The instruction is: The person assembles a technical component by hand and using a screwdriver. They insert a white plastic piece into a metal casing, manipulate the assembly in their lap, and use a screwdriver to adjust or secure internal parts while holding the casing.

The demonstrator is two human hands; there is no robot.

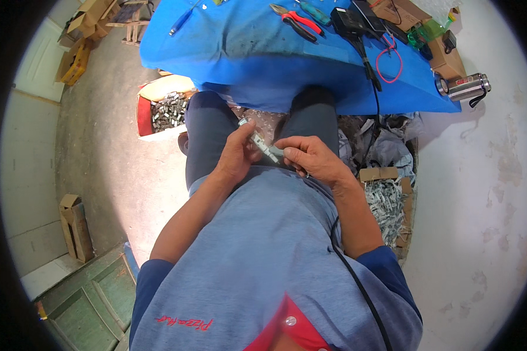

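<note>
I have the pale strip [264, 146] in front of the counter [246, 55], over the lap and short of the counter's near edge. My left grip [238, 149] is closed round its side, fingers curled in and thumb along the top. My right grip [315, 157] pinches a small grey piece [277, 151] at the strip's nearer end, thumb against forefinger. From here I cannot tell whether the two are joined or only touching.

I judge this one to be partway through: both grips are on it, and it is not set aside. What is finished on the strip itself is too small for me to make out.

On the floor by the counter's near left corner, a red-and-yellow box [144, 114] holds many small metal parts [168, 111]. Before the counter's right half, a carton [378, 174] is heaped with thin pale pieces [384, 206]. I cannot tell which heap, if either, counts as done, so the amount left stays open. The pliers [298, 23] and blue screwdriver [181, 22] lie on the counter, out of use.
</note>
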